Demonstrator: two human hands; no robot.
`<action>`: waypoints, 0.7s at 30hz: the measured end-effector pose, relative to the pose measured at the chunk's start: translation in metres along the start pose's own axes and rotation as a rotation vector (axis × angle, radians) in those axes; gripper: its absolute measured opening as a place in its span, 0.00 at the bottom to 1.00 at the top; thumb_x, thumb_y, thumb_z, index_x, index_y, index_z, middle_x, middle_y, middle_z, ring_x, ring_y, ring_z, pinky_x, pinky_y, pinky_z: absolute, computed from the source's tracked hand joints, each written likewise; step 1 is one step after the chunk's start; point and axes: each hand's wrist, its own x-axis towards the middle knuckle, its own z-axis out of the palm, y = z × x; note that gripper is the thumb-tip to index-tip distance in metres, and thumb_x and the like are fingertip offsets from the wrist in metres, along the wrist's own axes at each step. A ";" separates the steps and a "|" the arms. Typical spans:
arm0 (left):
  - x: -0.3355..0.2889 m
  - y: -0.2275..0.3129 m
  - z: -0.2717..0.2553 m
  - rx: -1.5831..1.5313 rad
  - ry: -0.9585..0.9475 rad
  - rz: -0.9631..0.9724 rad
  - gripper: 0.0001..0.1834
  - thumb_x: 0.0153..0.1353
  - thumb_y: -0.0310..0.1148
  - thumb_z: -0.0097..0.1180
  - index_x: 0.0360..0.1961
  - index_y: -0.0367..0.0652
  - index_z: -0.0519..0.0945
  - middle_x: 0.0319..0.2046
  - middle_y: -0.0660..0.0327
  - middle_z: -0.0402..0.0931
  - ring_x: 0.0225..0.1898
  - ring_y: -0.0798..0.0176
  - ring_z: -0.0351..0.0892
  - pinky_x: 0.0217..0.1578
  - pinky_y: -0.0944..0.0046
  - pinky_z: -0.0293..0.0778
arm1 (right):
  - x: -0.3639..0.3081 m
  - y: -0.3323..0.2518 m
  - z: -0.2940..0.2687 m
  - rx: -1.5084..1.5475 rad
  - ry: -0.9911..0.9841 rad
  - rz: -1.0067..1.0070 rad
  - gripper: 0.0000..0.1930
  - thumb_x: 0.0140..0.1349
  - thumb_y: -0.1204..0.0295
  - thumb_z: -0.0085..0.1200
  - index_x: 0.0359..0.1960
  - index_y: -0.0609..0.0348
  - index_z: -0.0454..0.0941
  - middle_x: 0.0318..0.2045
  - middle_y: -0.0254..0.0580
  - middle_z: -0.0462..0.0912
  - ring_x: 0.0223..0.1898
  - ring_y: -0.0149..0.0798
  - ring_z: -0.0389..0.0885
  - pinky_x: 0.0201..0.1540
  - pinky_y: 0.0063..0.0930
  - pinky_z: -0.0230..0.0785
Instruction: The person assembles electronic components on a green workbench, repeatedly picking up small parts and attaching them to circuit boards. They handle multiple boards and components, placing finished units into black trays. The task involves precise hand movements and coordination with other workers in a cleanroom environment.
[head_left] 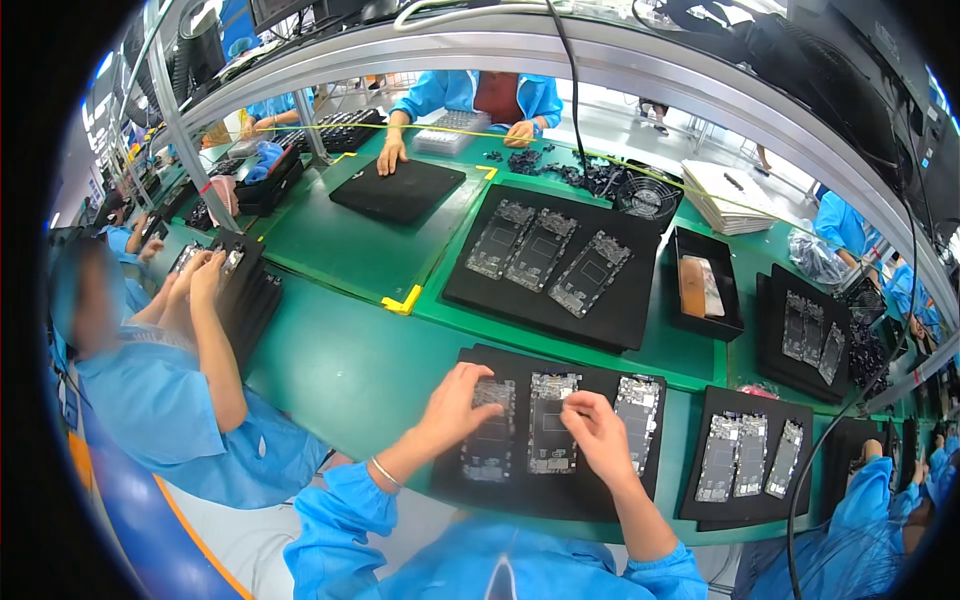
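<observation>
Three flat circuit boards lie side by side on a black foam pad [600,490] in front of me. My left hand [452,408] is over the upper left part of the left circuit board [488,450], thumb and fingers apart; that board looks slightly blurred. At the right edge of the middle circuit board [552,452], my right hand [600,430] has its thumb and fingertips drawn together. Whatever they pinch, if anything, is too small to make out. The right circuit board [637,400] shows beyond this hand, its lower part partly covered by the wrist.
Another pad [470,290] bearing three boards lies ahead, beside a black tray [705,325]. More boards rest on a pad [690,500] to the right. Co-workers sit at left, across and right; one's hand touches a black pad stack [400,195]. A cable [800,500] hangs at right.
</observation>
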 end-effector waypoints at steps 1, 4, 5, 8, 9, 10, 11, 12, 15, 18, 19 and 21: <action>0.004 -0.007 -0.003 0.099 0.023 0.045 0.39 0.45 0.44 0.68 0.56 0.40 0.66 0.53 0.51 0.64 0.58 0.46 0.58 0.58 0.50 0.56 | -0.001 0.005 -0.005 0.013 0.038 0.027 0.15 0.60 0.71 0.55 0.47 0.61 0.71 0.42 0.40 0.78 0.45 0.32 0.77 0.49 0.26 0.70; 0.019 0.026 0.029 0.188 0.088 0.190 0.40 0.44 0.45 0.68 0.56 0.39 0.67 0.52 0.51 0.64 0.57 0.46 0.58 0.57 0.50 0.58 | -0.012 0.016 -0.042 -0.187 0.170 0.050 0.13 0.62 0.70 0.53 0.46 0.62 0.73 0.41 0.43 0.80 0.44 0.34 0.78 0.48 0.26 0.70; 0.028 0.041 0.031 0.239 0.125 0.245 0.40 0.43 0.46 0.69 0.56 0.39 0.67 0.52 0.51 0.64 0.57 0.46 0.58 0.57 0.50 0.58 | -0.007 0.019 -0.041 -0.173 0.189 0.063 0.14 0.62 0.69 0.52 0.46 0.63 0.74 0.42 0.45 0.80 0.46 0.37 0.78 0.48 0.28 0.70; 0.045 0.046 0.053 0.196 0.023 0.268 0.36 0.44 0.40 0.68 0.53 0.40 0.68 0.51 0.52 0.66 0.56 0.46 0.60 0.56 0.52 0.60 | 0.008 0.025 -0.029 -0.205 0.163 0.036 0.15 0.62 0.68 0.51 0.48 0.63 0.73 0.43 0.46 0.80 0.46 0.38 0.79 0.49 0.29 0.69; 0.051 0.050 0.053 0.160 -0.036 0.274 0.33 0.45 0.37 0.68 0.51 0.40 0.69 0.50 0.53 0.67 0.55 0.46 0.62 0.54 0.53 0.63 | 0.010 0.024 -0.030 -0.208 0.174 0.040 0.16 0.63 0.68 0.50 0.49 0.64 0.73 0.43 0.47 0.80 0.45 0.38 0.79 0.49 0.29 0.70; 0.049 0.055 0.052 0.090 -0.025 0.274 0.31 0.45 0.35 0.67 0.51 0.39 0.69 0.49 0.53 0.67 0.54 0.46 0.64 0.53 0.53 0.64 | 0.011 0.022 -0.031 -0.212 0.185 0.044 0.16 0.63 0.68 0.50 0.49 0.64 0.73 0.43 0.48 0.80 0.45 0.38 0.79 0.48 0.29 0.70; 0.044 0.060 0.050 0.019 -0.014 0.274 0.29 0.46 0.33 0.66 0.50 0.39 0.70 0.49 0.53 0.68 0.53 0.46 0.66 0.51 0.54 0.66 | 0.013 0.021 -0.031 -0.216 0.196 0.048 0.17 0.63 0.67 0.50 0.50 0.64 0.72 0.43 0.48 0.80 0.44 0.38 0.80 0.48 0.29 0.70; 0.037 0.070 0.044 -0.052 -0.009 0.273 0.27 0.46 0.30 0.66 0.49 0.39 0.70 0.48 0.53 0.68 0.51 0.46 0.68 0.50 0.54 0.68 | 0.012 0.016 -0.032 -0.148 0.202 0.054 0.16 0.63 0.69 0.50 0.50 0.65 0.73 0.42 0.46 0.80 0.42 0.36 0.80 0.47 0.28 0.71; 0.016 0.092 0.031 -0.043 0.061 0.345 0.26 0.48 0.28 0.63 0.49 0.38 0.69 0.48 0.52 0.68 0.48 0.46 0.71 0.47 0.54 0.71 | 0.000 -0.011 -0.030 0.062 0.174 0.020 0.14 0.65 0.70 0.50 0.48 0.67 0.73 0.38 0.44 0.81 0.38 0.31 0.80 0.45 0.23 0.72; -0.001 0.102 0.028 -0.001 0.115 0.426 0.25 0.49 0.27 0.62 0.50 0.39 0.69 0.48 0.52 0.68 0.47 0.47 0.72 0.45 0.55 0.73 | -0.016 -0.018 -0.030 0.109 0.156 -0.017 0.10 0.63 0.75 0.51 0.44 0.67 0.75 0.37 0.40 0.81 0.37 0.28 0.79 0.43 0.21 0.72; -0.006 0.106 0.027 0.006 0.124 0.442 0.25 0.49 0.27 0.62 0.50 0.39 0.69 0.48 0.53 0.69 0.47 0.47 0.72 0.45 0.55 0.73 | -0.022 -0.018 -0.030 0.092 0.150 -0.039 0.09 0.63 0.76 0.51 0.43 0.67 0.75 0.37 0.39 0.81 0.37 0.28 0.78 0.42 0.20 0.72; -0.016 0.111 0.027 0.050 0.170 0.482 0.26 0.49 0.26 0.63 0.51 0.39 0.70 0.48 0.54 0.70 0.46 0.49 0.73 0.42 0.57 0.75 | -0.033 -0.020 -0.029 0.039 0.177 -0.060 0.08 0.61 0.79 0.53 0.41 0.66 0.76 0.35 0.36 0.80 0.37 0.26 0.78 0.42 0.19 0.72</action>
